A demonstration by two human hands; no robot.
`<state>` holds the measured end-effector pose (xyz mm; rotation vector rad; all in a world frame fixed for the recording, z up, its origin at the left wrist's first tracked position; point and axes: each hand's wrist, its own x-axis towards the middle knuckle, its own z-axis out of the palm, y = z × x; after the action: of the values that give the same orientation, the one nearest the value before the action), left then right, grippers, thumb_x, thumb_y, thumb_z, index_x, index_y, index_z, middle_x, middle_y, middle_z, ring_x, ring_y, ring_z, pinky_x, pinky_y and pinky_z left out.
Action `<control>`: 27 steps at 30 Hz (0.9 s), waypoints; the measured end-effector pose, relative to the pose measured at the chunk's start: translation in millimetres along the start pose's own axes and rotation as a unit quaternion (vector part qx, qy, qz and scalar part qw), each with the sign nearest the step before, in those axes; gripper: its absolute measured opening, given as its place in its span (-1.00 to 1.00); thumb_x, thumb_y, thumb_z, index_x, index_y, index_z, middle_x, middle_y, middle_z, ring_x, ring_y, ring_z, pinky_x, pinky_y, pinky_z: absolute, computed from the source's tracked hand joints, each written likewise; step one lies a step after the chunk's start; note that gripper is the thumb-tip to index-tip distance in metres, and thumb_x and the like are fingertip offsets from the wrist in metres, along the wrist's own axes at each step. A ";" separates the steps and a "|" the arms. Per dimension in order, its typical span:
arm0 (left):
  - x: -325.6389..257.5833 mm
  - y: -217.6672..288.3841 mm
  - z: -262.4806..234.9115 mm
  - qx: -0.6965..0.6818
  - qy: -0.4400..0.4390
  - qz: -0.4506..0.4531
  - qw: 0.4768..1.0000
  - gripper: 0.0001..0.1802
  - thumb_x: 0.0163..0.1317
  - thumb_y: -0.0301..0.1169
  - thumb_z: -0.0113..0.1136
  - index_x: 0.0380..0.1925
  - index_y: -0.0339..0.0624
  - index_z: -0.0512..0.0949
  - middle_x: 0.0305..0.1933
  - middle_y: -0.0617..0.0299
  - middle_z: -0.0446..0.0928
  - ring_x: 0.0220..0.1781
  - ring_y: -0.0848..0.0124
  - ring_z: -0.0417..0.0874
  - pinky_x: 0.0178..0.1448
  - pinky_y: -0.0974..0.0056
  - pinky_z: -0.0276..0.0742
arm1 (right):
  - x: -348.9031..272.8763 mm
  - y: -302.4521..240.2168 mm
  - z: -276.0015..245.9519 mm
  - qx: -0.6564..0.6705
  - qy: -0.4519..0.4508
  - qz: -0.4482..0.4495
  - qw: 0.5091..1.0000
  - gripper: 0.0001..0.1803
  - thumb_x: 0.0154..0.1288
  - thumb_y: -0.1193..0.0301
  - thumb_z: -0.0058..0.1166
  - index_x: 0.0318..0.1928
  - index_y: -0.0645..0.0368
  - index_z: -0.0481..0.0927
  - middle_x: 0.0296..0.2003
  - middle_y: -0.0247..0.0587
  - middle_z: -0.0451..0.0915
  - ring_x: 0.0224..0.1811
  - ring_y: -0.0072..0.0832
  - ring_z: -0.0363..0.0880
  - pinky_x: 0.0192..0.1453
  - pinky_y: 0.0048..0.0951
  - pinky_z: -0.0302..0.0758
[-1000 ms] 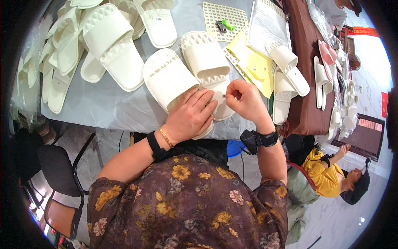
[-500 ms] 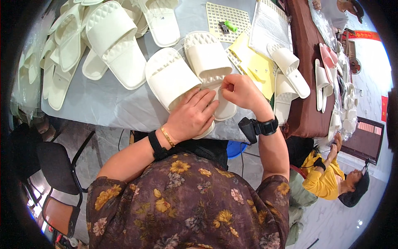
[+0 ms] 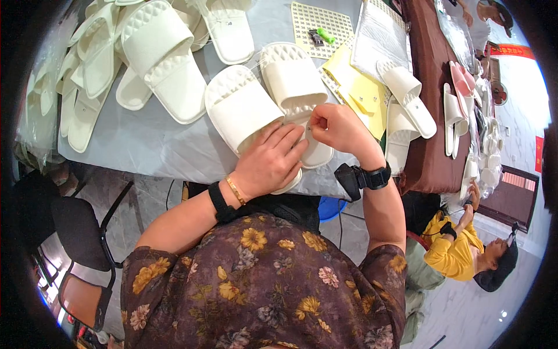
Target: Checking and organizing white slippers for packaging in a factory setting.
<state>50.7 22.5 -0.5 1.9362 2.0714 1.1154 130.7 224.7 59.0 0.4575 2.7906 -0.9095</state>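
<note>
Two white slippers lie side by side on the table before me, toes pointing away. Over the heel part of the left slipper (image 3: 244,109) my left hand (image 3: 268,156) lies flat, its fingers stretched toward the other slipper. My right hand (image 3: 338,127) is closed in a pinch at the insole of the right slipper (image 3: 295,78), just behind its strap. A small dark mark shows on that insole beside the curled fingers. Whatever the pinch may hold is hidden.
Stacked white slippers (image 3: 168,64) fill the table's left side. A sticker sheet (image 3: 302,23), a green-and-black small item (image 3: 321,36), yellow paper (image 3: 354,87) and another slipper pair (image 3: 401,125) lie right. A brown-covered table (image 3: 427,116) adjoins; a person in yellow (image 3: 456,247) sits beyond.
</note>
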 end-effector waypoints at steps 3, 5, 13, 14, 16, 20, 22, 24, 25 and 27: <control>-0.2 -0.2 1.5 -0.004 0.003 -0.001 1.000 -0.51 0.13 -0.34 0.30 0.09 -0.20 0.53 0.25 0.00 0.46 0.34 0.11 0.44 0.48 -0.04 0.26 | 1.6 4.3 2.2 -0.009 0.009 0.000 1.000 -0.87 0.06 0.51 0.16 -0.35 0.29 0.61 -0.50 -0.06 0.62 -0.44 -0.22 0.63 -0.29 -0.31 0.54; -0.4 0.4 1.2 0.000 0.002 -0.001 1.000 -0.52 0.13 -0.34 0.30 0.08 -0.19 0.54 0.24 0.01 0.46 0.34 0.11 0.44 0.48 -0.04 0.25 | 1.6 3.1 3.0 -0.015 0.017 -0.001 1.000 -0.87 0.08 0.49 0.17 -0.35 0.29 0.61 -0.50 -0.07 0.62 -0.45 -0.22 0.63 -0.30 -0.31 0.54; -0.7 3.2 1.0 -0.001 -0.003 0.000 1.000 -0.53 0.14 -0.34 0.29 0.09 -0.19 0.54 0.25 0.00 0.46 0.35 0.11 0.44 0.49 -0.03 0.24 | -10.7 -3.5 7.1 -0.007 0.059 0.055 0.997 -0.83 0.14 0.38 0.19 -0.34 0.23 0.58 -0.46 0.00 0.64 -0.35 -0.05 0.66 -0.26 -0.13 0.56; -1.2 2.4 1.3 0.000 -0.003 -0.001 1.000 -0.52 0.14 -0.34 0.28 0.09 -0.19 0.54 0.25 0.01 0.46 0.35 0.11 0.43 0.49 -0.03 0.23 | -10.4 -4.4 10.0 -0.004 0.065 0.054 0.996 -0.82 0.14 0.38 0.20 -0.34 0.24 0.57 -0.46 0.00 0.64 -0.34 -0.05 0.65 -0.26 -0.12 0.55; -3.1 0.5 3.0 -0.002 -0.003 -0.003 1.000 -0.52 0.14 -0.34 0.28 0.09 -0.19 0.54 0.25 0.01 0.46 0.35 0.12 0.43 0.49 -0.03 0.23 | -11.5 -6.0 11.9 -0.002 0.070 0.052 0.996 -0.81 0.14 0.37 0.20 -0.34 0.24 0.56 -0.45 0.01 0.63 -0.34 -0.05 0.65 -0.26 -0.11 0.54; 0.4 4.2 1.0 0.017 -0.001 0.002 1.000 -0.52 0.15 -0.33 0.28 0.10 -0.18 0.54 0.25 0.02 0.46 0.36 0.12 0.42 0.49 -0.04 0.24 | -17.8 -11.5 4.7 -0.008 0.072 0.048 0.996 -0.78 0.13 0.36 0.22 -0.32 0.24 0.54 -0.45 0.01 0.62 -0.36 -0.05 0.63 -0.27 -0.11 0.53; 2.5 1.9 0.7 0.019 0.000 0.007 1.000 -0.52 0.14 -0.33 0.29 0.09 -0.18 0.54 0.24 0.02 0.46 0.35 0.12 0.43 0.48 -0.04 0.25 | -15.3 -9.2 4.7 -0.004 0.072 0.055 0.996 -0.77 0.13 0.35 0.23 -0.32 0.24 0.54 -0.46 0.00 0.62 -0.36 -0.05 0.63 -0.28 -0.11 0.53; 3.1 1.4 0.7 0.023 0.000 0.012 1.000 -0.52 0.14 -0.33 0.29 0.09 -0.19 0.54 0.24 0.02 0.47 0.35 0.12 0.43 0.48 -0.05 0.25 | -12.8 -0.4 10.9 0.016 0.097 0.072 0.993 -0.76 0.13 0.33 0.24 -0.32 0.23 0.53 -0.46 0.00 0.61 -0.36 -0.04 0.62 -0.27 -0.12 0.52; 4.1 0.8 -0.4 0.022 0.002 0.013 1.000 -0.52 0.13 -0.33 0.30 0.08 -0.19 0.54 0.23 0.02 0.47 0.34 0.12 0.44 0.47 -0.05 0.27 | -12.4 2.8 10.7 0.016 0.102 0.069 0.992 -0.76 0.13 0.33 0.24 -0.32 0.23 0.53 -0.46 0.00 0.61 -0.36 -0.04 0.62 -0.27 -0.12 0.52; 3.0 1.9 -2.4 0.029 0.003 0.012 1.000 -0.52 0.12 -0.32 0.30 0.07 -0.19 0.55 0.22 0.02 0.47 0.33 0.12 0.44 0.46 -0.06 0.28 | -11.8 1.3 11.8 0.072 0.126 0.116 0.983 -0.74 0.14 0.30 0.25 -0.34 0.22 0.53 -0.47 0.01 0.61 -0.36 -0.01 0.61 -0.27 -0.11 0.51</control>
<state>50.4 24.0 3.5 1.9903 2.1120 1.0782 143.0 215.8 51.8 0.9618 2.8151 -1.0669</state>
